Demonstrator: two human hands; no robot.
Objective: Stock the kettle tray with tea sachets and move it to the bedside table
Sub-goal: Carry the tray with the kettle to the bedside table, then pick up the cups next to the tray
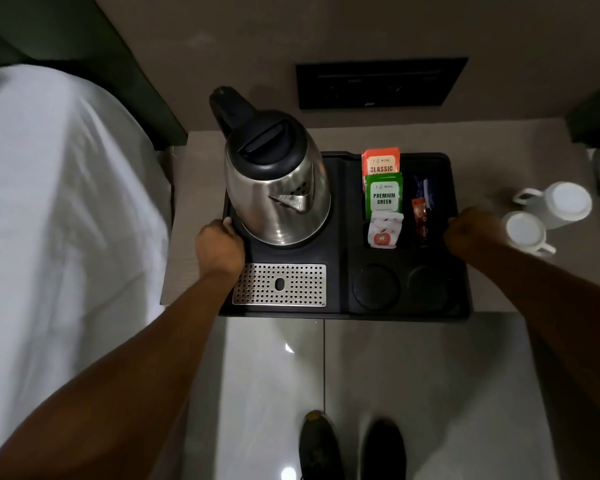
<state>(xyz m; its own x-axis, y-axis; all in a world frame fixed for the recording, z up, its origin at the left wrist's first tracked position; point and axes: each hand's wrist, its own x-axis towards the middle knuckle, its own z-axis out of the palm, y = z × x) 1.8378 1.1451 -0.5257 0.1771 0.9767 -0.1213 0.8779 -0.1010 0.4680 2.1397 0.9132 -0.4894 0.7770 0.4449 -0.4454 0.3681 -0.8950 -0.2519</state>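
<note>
A black kettle tray (340,271) lies on the beige bedside table (520,161). A steel kettle (278,188) with a black lid stands in its left half, behind a perforated metal drip plate (280,285). In the right compartments stand an orange tea sachet (381,161), a green tea sachet (383,195), a white sachet (385,231) and thin stick packets (419,216). My left hand (219,247) grips the tray's left edge. My right hand (471,230) grips the right edge.
Two white mugs (548,206) stand upside down on the table right of the tray. A bed with a white sheet (56,202) lies to the left. A black switch panel (378,83) sits on the wall behind. Glossy floor tiles and my shoes (350,448) are below.
</note>
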